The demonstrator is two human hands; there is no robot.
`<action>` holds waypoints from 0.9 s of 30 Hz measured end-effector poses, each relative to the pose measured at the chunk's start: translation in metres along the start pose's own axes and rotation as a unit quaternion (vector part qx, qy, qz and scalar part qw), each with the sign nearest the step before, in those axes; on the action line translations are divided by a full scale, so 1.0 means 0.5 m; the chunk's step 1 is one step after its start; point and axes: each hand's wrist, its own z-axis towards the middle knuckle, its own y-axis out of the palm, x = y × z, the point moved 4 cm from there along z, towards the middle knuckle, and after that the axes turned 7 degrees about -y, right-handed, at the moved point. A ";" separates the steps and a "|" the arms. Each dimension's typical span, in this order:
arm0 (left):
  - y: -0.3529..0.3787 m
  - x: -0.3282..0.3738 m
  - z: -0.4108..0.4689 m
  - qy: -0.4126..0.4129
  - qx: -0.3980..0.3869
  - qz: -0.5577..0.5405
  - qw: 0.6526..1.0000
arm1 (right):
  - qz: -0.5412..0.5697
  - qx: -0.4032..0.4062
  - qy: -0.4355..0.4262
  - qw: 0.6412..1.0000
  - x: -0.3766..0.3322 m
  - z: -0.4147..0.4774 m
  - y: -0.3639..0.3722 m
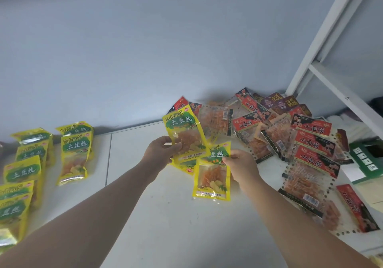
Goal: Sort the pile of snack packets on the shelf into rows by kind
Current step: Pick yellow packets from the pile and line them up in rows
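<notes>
Shelf (165, 226), white top, seam running front-to-back left of centre. Back edge meets grey wall (145, 49).

L hand (163, 152), frame centre: fingers and thumb clamped on lower edge of a yellow packet (186, 130), held raised and tilted, top edge overlapping the pile behind it.

R hand (240, 165), just right of it: thumb and fingers pinching the upper right corner of a second yellow packet (211, 176); whether its lower edge touches the shelf, cannot tell. A third yellow packet (186, 167) shows partly beneath both.

Sorted yellow packets: two (74, 153) overlapping left of the seam; a longer overlapping column (22, 172) at far left, running off lower left edge.

Unsorted pile (279, 130), right of centre: red-label packets (315, 149) in perforated strips, purple packets (279, 102) at rear, against the white frame upright (323, 39). Green box (364, 159) at right edge.

Open room: bare shelf between the sorted packets and the pile, widening toward bottom centre
</notes>
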 end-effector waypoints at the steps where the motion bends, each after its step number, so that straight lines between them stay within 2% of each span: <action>1: -0.012 0.002 -0.008 0.004 -0.001 -0.003 1.000 | -0.007 0.000 -0.007 1.000 0.001 -0.001 0.004; 6: -0.079 -0.014 -0.030 0.016 0.003 -0.008 1.000 | -0.036 -0.011 -0.019 0.999 -0.013 -0.034 0.030; 13: -0.191 -0.051 -0.066 0.024 0.022 -0.008 0.999 | -0.021 -0.045 -0.046 0.998 -0.057 -0.097 0.105; 19: -0.351 -0.090 -0.087 0.035 0.081 0.003 0.996 | -0.035 -0.065 -0.089 0.993 -0.130 -0.126 0.222; 27: -0.556 -0.177 -0.085 0.007 0.150 0.049 0.988 | -0.013 -0.067 -0.078 0.995 -0.186 -0.165 0.400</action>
